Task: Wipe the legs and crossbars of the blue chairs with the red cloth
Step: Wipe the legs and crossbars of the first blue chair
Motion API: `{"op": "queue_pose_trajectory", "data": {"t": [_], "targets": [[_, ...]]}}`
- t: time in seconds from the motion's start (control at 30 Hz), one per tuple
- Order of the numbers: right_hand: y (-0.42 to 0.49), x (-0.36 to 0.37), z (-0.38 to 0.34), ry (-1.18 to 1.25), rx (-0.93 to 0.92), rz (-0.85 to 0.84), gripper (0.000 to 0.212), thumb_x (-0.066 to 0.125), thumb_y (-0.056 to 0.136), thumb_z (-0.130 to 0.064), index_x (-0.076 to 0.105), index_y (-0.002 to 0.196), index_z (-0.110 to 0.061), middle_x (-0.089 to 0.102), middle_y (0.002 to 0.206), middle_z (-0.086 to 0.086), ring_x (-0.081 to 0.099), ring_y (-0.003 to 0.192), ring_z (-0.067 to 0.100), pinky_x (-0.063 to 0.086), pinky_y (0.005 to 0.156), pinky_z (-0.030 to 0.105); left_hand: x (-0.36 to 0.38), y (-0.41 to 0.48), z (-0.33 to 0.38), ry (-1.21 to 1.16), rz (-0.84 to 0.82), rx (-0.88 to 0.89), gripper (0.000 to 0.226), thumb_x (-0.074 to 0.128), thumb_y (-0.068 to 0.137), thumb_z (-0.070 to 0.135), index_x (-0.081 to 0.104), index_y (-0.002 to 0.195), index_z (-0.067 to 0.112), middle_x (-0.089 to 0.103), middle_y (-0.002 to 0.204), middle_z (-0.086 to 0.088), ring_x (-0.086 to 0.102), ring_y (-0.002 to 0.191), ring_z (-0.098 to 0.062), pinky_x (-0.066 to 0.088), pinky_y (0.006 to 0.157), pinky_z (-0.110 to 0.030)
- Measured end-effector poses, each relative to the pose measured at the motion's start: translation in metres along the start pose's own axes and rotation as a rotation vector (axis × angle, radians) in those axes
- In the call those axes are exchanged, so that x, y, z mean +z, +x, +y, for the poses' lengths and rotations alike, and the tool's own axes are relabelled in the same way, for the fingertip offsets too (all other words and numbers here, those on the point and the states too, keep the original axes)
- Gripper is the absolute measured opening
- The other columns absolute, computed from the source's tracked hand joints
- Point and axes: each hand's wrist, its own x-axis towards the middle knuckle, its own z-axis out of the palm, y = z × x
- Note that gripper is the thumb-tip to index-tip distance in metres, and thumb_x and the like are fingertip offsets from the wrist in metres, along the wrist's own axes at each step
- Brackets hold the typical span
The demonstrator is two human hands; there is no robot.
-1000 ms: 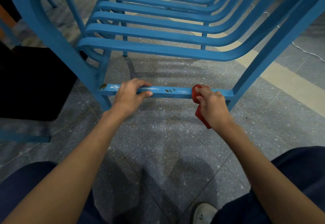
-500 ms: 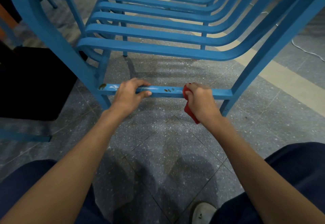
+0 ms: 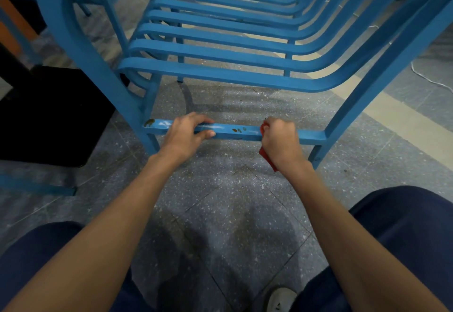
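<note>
A blue slatted chair (image 3: pixel 220 49) stands in front of me on the speckled floor. Its low front crossbar (image 3: pixel 235 133) runs between the two front legs and carries brown spots near the middle and at its left end. My left hand (image 3: pixel 186 135) grips the crossbar left of centre, fingers over the top and thumb underneath. My right hand (image 3: pixel 279 140) holds the red cloth (image 3: pixel 267 158) wrapped against the crossbar right of centre; most of the cloth is hidden under the hand, with a corner hanging below.
A black box-like object (image 3: pixel 49 115) sits on the floor at the left, beside another blue frame piece (image 3: pixel 36 186). A white cable (image 3: pixel 426 76) lies on the floor at the right. My knees and one shoe (image 3: pixel 282 299) fill the bottom.
My right hand slid the red cloth leftward along the crossbar, toward the brown spots. My left hand kept its grip in the same place.
</note>
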Motion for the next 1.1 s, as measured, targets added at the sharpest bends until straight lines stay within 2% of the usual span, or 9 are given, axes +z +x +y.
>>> {"op": "queue_pose_trajectory", "data": {"t": [0.13, 0.23, 0.4, 0.47, 0.57, 0.77, 0.83, 0.97, 1.1], "targets": [[-0.017, -0.001, 0.008, 0.058, -0.235, -0.024, 0.027, 0.05, 0.095, -0.006, 0.064, 0.116, 0.0, 0.064, 0.121, 0.015, 0.056, 0.111, 0.031, 0.032, 0.104, 0.031, 0.002, 0.0, -0.002, -0.01, 0.007, 0.005, 0.029, 0.069, 0.084, 0.028, 0.067, 0.114, 0.025, 0.055, 0.096, 0.013, 0.054, 0.102, -0.019, 0.044, 0.095, -0.043], [-0.017, -0.011, 0.025, 0.089, -0.245, -0.02, 0.028, 0.055, 0.092, -0.006, 0.065, 0.119, -0.005, 0.062, 0.126, 0.012, 0.057, 0.117, 0.028, 0.028, 0.108, 0.028, 0.003, 0.001, -0.004, -0.02, 0.011, 0.02, 0.029, 0.069, 0.084, 0.028, 0.067, 0.113, 0.024, 0.055, 0.096, 0.014, 0.054, 0.102, -0.02, 0.043, 0.095, -0.045], [0.004, -0.008, 0.015, 0.09, -0.044, 0.007, 0.023, 0.048, 0.094, -0.007, 0.07, 0.095, -0.002, 0.067, 0.08, 0.011, 0.057, 0.063, 0.018, 0.047, 0.067, 0.024, 0.003, 0.001, -0.008, -0.032, 0.024, 0.046, 0.029, 0.07, 0.084, 0.027, 0.068, 0.113, 0.023, 0.055, 0.094, 0.014, 0.055, 0.101, -0.021, 0.044, 0.093, -0.045], [0.007, -0.001, 0.002, 0.046, -0.01, -0.003, 0.022, 0.047, 0.094, -0.007, 0.069, 0.091, -0.002, 0.061, 0.074, 0.007, 0.051, 0.057, 0.013, 0.043, 0.055, 0.024, 0.003, 0.001, -0.009, -0.033, 0.021, 0.05, 0.029, 0.07, 0.084, 0.026, 0.068, 0.113, 0.022, 0.056, 0.096, 0.013, 0.055, 0.101, -0.021, 0.044, 0.093, -0.045], [0.0, 0.01, -0.012, 0.059, -0.1, -0.005, 0.022, 0.047, 0.095, -0.009, 0.068, 0.098, -0.005, 0.066, 0.086, 0.01, 0.059, 0.08, 0.025, 0.051, 0.075, 0.034, 0.004, 0.002, -0.009, -0.041, 0.031, 0.046, 0.03, 0.071, 0.083, 0.027, 0.068, 0.113, 0.023, 0.056, 0.096, 0.014, 0.055, 0.1, -0.019, 0.044, 0.094, -0.043], [-0.016, 0.002, 0.004, 0.119, -0.259, -0.08, 0.03, 0.054, 0.094, -0.01, 0.062, 0.123, -0.008, 0.058, 0.133, 0.008, 0.052, 0.122, 0.025, 0.026, 0.111, 0.029, 0.007, 0.0, -0.009, -0.041, 0.051, 0.043, 0.029, 0.071, 0.083, 0.028, 0.068, 0.112, 0.024, 0.055, 0.094, 0.016, 0.054, 0.1, -0.021, 0.044, 0.093, -0.044], [-0.01, -0.004, 0.014, 0.117, -0.176, -0.083, 0.029, 0.052, 0.095, -0.014, 0.063, 0.122, -0.011, 0.062, 0.127, 0.009, 0.058, 0.112, 0.023, 0.032, 0.103, 0.021, 0.007, 0.0, -0.01, -0.044, 0.045, 0.037, 0.029, 0.07, 0.084, 0.029, 0.068, 0.112, 0.025, 0.056, 0.096, 0.016, 0.053, 0.101, -0.02, 0.044, 0.094, -0.044], [0.011, -0.002, 0.004, 0.062, -0.03, -0.062, 0.025, 0.046, 0.097, -0.014, 0.07, 0.096, -0.005, 0.068, 0.087, 0.011, 0.049, 0.06, 0.012, 0.037, 0.057, 0.016, 0.006, -0.001, -0.012, -0.04, 0.044, 0.04, 0.03, 0.07, 0.084, 0.03, 0.067, 0.113, 0.026, 0.058, 0.098, 0.015, 0.054, 0.102, -0.02, 0.045, 0.094, -0.046], [0.005, 0.011, -0.026, 0.077, -0.054, -0.071, 0.024, 0.047, 0.096, -0.012, 0.069, 0.094, -0.004, 0.065, 0.083, 0.008, 0.056, 0.067, 0.017, 0.048, 0.065, 0.029, -0.002, 0.001, -0.005, 0.034, -0.034, 0.044, 0.033, 0.067, 0.086, 0.03, 0.065, 0.118, 0.022, 0.062, 0.107, 0.006, 0.055, 0.103, -0.017, 0.044, 0.095, -0.04]]}}
